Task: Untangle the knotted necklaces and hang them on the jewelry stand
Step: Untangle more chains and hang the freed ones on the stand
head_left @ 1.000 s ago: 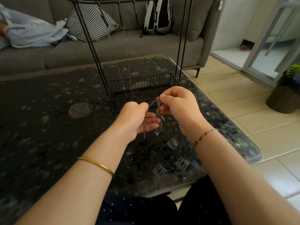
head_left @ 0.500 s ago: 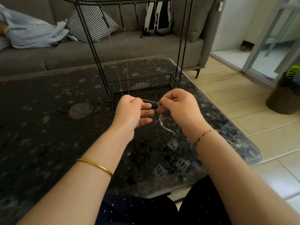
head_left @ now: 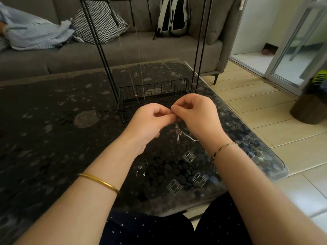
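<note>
Head view looks down on two bare forearms reaching over a dark glass table [head_left: 53,124] patterned with pebbles. The left hand [head_left: 150,122] and right hand [head_left: 199,117] are held up together above the tabletop, just in front of the jewelry stand [head_left: 155,93], their fingertips touching. Both hands are curled tight, thumb against forefinger, each pinching the knotted necklaces [head_left: 177,132] where the hands meet; the other fingers are folded into the palms. Below the pinch a small clump of chain dangles, and a silver beaded strand loops from it toward the right wrist. Which strand each hand has hold of is too fine to make out, though the pinch appears to sit right at the top of the tangle. The stand is a black wire frame with a mesh basket at its base and a row of hooks along its top bar (only partly in frame). Several hung chains [head_left: 140,55] drop from those hooks, one ending in a small pendant level with the basket's rim. A gold bangle [head_left: 99,182] circles the left forearm and a braided bracelet [head_left: 222,149] the right wrist. Behind the table stands a grey sofa [head_left: 141,50] carrying a houndstooth cushion [head_left: 99,22], a backpack [head_left: 174,15] and a crumpled blue cloth [head_left: 35,34].
</note>
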A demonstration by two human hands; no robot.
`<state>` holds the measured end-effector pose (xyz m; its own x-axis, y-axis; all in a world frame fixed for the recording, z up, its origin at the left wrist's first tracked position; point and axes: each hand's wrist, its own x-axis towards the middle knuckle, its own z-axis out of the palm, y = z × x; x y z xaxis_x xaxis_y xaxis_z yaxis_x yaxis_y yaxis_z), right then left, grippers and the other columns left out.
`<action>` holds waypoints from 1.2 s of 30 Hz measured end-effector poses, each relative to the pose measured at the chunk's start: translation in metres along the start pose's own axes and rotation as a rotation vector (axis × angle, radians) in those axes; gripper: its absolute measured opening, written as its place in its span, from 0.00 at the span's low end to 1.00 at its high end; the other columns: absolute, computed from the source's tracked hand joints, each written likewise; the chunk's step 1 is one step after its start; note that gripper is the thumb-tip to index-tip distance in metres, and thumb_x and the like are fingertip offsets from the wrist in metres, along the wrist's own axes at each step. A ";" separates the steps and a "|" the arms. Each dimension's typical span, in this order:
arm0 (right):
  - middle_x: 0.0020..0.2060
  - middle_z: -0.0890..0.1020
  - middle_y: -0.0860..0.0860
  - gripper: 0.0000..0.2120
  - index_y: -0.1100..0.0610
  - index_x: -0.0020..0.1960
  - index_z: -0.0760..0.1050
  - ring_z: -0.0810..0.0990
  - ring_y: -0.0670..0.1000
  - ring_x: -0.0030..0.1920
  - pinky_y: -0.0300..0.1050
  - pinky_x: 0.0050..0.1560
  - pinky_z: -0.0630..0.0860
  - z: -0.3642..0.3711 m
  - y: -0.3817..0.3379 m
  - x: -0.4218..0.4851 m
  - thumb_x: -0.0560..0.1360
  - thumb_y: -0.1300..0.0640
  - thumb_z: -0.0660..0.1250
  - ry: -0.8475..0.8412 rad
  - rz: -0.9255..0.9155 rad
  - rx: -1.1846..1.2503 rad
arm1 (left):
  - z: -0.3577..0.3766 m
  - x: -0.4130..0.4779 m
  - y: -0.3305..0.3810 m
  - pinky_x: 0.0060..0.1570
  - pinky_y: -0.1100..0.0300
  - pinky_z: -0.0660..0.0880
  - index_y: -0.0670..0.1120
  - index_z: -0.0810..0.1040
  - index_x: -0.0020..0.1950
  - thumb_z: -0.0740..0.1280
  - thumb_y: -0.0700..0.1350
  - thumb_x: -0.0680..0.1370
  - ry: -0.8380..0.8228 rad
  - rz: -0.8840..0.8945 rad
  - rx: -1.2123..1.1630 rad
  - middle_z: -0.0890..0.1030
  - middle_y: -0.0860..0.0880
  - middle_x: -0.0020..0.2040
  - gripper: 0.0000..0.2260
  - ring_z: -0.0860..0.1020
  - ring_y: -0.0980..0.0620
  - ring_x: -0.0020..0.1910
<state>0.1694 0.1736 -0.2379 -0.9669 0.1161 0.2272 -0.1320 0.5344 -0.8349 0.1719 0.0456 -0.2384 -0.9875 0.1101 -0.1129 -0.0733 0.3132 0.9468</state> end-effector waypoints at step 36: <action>0.36 0.79 0.52 0.11 0.58 0.41 0.73 0.77 0.47 0.32 0.36 0.33 0.75 -0.005 0.000 -0.001 0.80 0.55 0.59 -0.158 0.325 0.351 | -0.002 0.005 -0.006 0.23 0.67 0.64 0.47 0.81 0.48 0.66 0.42 0.79 0.148 -0.217 -0.190 0.73 0.49 0.38 0.04 0.67 0.56 0.32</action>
<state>0.1711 0.1777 -0.2351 -0.9879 0.0875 -0.1282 0.1419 0.1749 -0.9743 0.1668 0.0421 -0.2439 -0.9545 -0.0831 -0.2863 -0.2953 0.1310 0.9464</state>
